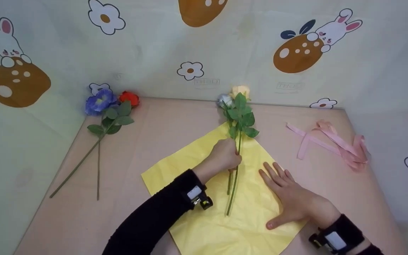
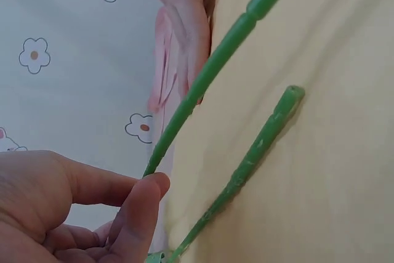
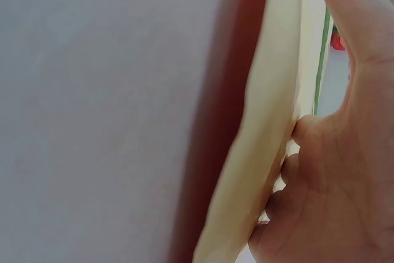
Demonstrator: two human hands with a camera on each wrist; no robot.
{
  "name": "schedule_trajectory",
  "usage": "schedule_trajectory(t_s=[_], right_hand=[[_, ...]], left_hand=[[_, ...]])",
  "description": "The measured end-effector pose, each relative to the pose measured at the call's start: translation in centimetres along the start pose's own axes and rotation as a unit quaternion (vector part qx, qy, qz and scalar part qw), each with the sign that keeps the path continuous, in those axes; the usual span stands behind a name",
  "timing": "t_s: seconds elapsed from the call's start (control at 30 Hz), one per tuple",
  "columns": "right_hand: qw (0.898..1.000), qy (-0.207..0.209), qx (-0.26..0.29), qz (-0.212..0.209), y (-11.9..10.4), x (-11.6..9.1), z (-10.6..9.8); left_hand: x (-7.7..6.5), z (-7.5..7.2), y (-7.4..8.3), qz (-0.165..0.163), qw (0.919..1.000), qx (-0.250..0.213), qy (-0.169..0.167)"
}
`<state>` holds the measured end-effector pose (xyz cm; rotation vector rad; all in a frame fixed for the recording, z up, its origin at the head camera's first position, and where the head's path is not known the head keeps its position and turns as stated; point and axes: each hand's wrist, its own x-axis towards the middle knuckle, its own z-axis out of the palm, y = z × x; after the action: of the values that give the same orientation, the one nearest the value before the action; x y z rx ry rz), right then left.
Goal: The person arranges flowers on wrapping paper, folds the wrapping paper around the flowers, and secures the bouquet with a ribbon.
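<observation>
My left hand (image 1: 225, 156) pinches a green flower stem (image 2: 206, 78) between thumb and fingers. A second, shorter stem (image 2: 255, 152) lies along the yellow wrapping paper (image 1: 197, 170) beside it. At the upper ends of these stems are a cream rose (image 1: 241, 92) and a pale blue flower (image 1: 225, 100), with green leaves (image 1: 241, 113) below the blooms, over the paper's far corner. Fingers spread, my right hand (image 1: 292, 198) rests on the paper's right side. The right wrist view shows that hand's fingertips at the paper, whose edge (image 3: 258, 127) stands off the table there.
A blue flower (image 1: 100, 102) and a red flower (image 1: 129, 99) lie on the left of the pinkish table (image 1: 119, 219), their stems crossing. Pink ribbon (image 1: 345, 145) lies loosely looped at the right. Patterned cloth (image 1: 154, 46) rises behind the table and along its sides.
</observation>
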<state>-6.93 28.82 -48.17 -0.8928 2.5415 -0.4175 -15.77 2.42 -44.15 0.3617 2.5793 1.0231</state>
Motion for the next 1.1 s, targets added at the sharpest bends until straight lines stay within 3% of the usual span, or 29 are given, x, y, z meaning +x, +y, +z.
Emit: schedule_trajectory(t_s=[0.33, 0.7, 1.1], right_hand=[[1.000, 0.009, -0.001, -0.005, 0.1, 0.1, 0.3], [1.000, -0.004, -0.003, 0.008, 0.1, 0.1, 0.0], [1.000, -0.011, -0.012, 0.018, 0.1, 0.2, 0.1]], left_hand=[[1.2, 1.5, -0.4, -0.048, 0.9988, -0.004, -0.012], [1.1, 1.1, -0.9, -0.022, 0.9987, 0.045, -0.011], [1.3, 1.2, -1.3, -0.063, 0.9975, -0.006, -0.031]])
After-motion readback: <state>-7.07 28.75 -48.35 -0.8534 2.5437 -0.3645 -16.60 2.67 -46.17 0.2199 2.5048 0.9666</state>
